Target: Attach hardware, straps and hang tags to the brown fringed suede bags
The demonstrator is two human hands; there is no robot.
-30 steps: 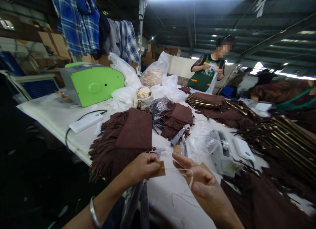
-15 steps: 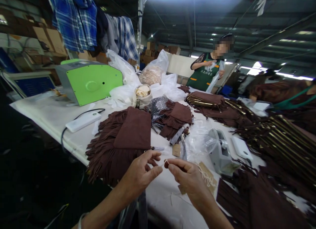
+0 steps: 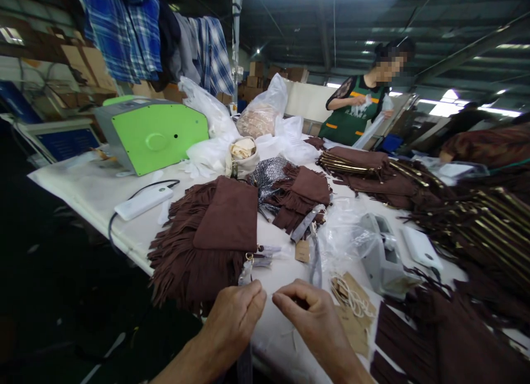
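My left hand (image 3: 239, 313) is closed, thumb pressed along the forefinger, in front of a fringed brown bag (image 3: 226, 216). A strap in clear plastic wrap (image 3: 245, 273) runs from a gold ring on the bag and passes behind this hand; whether the fingers grip it is hidden. Just to its right, my right hand (image 3: 312, 312) has curled fingers with the thumb close to the forefinger. Something dark shows inside that curl, too unclear to name. Brown card tags with white strings (image 3: 351, 301) lie beside the right hand. A smaller tag (image 3: 302, 251) rests ahead.
A second fringed bag (image 3: 310, 185) lies with silvery wrap. On the right are a grey tape dispenser (image 3: 385, 257), a white device (image 3: 421, 249) and brown bags with gold edges (image 3: 484, 224). A green machine (image 3: 161, 136) stands back left. A co-worker (image 3: 356, 108) handles plastic across the table.
Both hands have drawn down and nearer me. The left fingers have closed, and the small reddish-brown disc with white string at the right fingertips no longer shows clearly. The view has shifted slightly.
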